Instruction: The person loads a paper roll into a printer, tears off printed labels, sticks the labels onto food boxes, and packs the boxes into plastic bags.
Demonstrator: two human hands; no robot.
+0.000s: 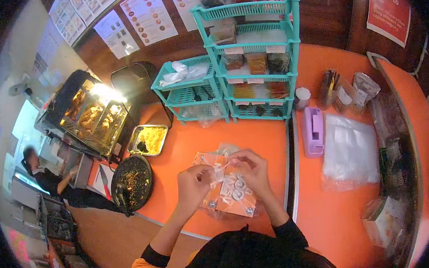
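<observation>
My left hand (195, 185) and my right hand (252, 168) are close together over the orange counter, fingers pinched on the gathered top of a clear plastic bag (218, 174). The bag stands between my forearms. Through its film show orange-and-white food boxes (235, 206) and small round lidded cups (239, 189) lying on top of them. My fingers partly hide the neck of the bag, so I cannot tell whether it is knotted.
Behind the bag stand teal tiered racks (257, 73) of packets. A steel tray of yellow food (151, 140), a black round pan (132, 183) and a knife (104, 181) are leftward. On the right lie a purple tape dispenser (313, 132) and clear bags (350, 149). A person (45, 170) stands far left.
</observation>
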